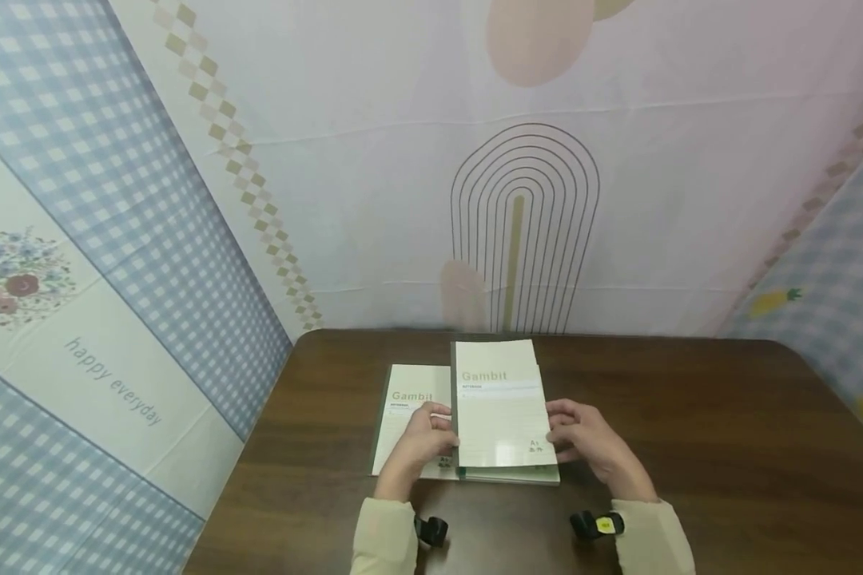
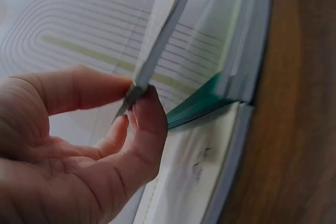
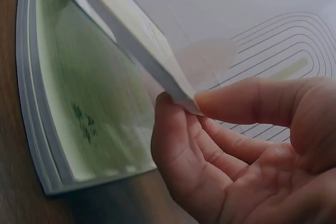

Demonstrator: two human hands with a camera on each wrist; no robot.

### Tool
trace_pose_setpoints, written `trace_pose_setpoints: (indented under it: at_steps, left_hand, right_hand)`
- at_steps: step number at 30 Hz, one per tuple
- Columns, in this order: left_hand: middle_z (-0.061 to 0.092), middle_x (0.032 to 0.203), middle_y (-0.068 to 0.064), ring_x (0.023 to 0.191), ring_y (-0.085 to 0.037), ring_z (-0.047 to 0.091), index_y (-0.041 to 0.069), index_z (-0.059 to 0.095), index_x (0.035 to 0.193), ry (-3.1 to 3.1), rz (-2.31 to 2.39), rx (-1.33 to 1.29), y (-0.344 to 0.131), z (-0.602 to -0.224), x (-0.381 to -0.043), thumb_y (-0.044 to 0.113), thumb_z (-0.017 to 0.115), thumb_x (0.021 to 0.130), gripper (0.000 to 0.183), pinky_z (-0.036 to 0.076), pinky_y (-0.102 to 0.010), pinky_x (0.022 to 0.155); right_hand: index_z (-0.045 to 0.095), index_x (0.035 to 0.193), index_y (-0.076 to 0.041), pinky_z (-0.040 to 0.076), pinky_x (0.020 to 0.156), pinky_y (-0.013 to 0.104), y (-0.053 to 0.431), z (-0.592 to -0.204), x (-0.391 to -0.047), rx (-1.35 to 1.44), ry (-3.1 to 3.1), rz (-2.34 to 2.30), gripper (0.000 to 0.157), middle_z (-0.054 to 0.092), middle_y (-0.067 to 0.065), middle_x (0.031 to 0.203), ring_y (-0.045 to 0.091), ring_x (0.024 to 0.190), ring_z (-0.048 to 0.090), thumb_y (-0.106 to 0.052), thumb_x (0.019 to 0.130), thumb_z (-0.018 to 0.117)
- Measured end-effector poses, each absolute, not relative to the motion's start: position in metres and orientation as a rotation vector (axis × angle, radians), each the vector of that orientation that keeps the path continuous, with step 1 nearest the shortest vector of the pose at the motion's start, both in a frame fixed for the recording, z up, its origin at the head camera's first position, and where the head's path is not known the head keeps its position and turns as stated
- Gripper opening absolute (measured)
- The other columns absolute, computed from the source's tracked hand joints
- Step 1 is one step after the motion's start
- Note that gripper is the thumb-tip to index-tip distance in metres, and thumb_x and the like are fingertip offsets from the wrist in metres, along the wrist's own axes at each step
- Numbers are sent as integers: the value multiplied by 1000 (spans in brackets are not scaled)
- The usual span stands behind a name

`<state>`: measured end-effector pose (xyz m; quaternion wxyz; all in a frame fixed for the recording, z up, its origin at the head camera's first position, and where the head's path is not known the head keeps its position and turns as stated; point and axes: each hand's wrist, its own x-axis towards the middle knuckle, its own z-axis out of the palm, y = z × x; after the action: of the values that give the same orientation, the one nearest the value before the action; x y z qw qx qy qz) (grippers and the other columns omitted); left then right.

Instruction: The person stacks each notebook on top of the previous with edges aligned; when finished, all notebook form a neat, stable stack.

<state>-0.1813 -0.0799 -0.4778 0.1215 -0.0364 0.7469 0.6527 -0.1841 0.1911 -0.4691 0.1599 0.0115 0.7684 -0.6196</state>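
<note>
A cream "Gambit" notebook [image 1: 499, 419] with a dark spine is held raised between both hands. On its spine side, the left hand [image 1: 426, 435] pinches the edge between thumb and fingers, as the left wrist view confirms. The right hand [image 1: 588, 435] pinches the opposite edge near the lower corner. Beneath it lie more notebooks [image 3: 100, 103], a greenish cover uppermost in the right wrist view, with a gap below the raised one. Another "Gambit" notebook [image 1: 391, 431] lies flat to the left, partly hidden by the left hand and the held notebook.
The notebooks are on a dark brown wooden table [image 1: 690, 415]. A patterned white cloth [image 1: 374, 208] hangs behind its far edge, with blue checked cloth [image 1: 187, 200] to the left and more at the right. Black camera straps [image 1: 431, 530] sit at the wrists.
</note>
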Motion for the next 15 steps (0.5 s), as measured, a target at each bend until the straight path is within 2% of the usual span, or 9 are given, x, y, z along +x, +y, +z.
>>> trace_pose_setpoints:
  at_steps: [15]
  left_hand:
    - [57, 94, -14, 76, -22, 57, -7, 53, 123, 2304, 1788, -127, -61, -482, -174, -13, 66, 77, 48, 53, -32, 61]
  right_hand:
    - [50, 129, 14, 59, 63, 41, 200, -479, -182, 132, 2240, -1687, 48, 65, 15, 93, 24, 78, 64, 11, 83, 62]
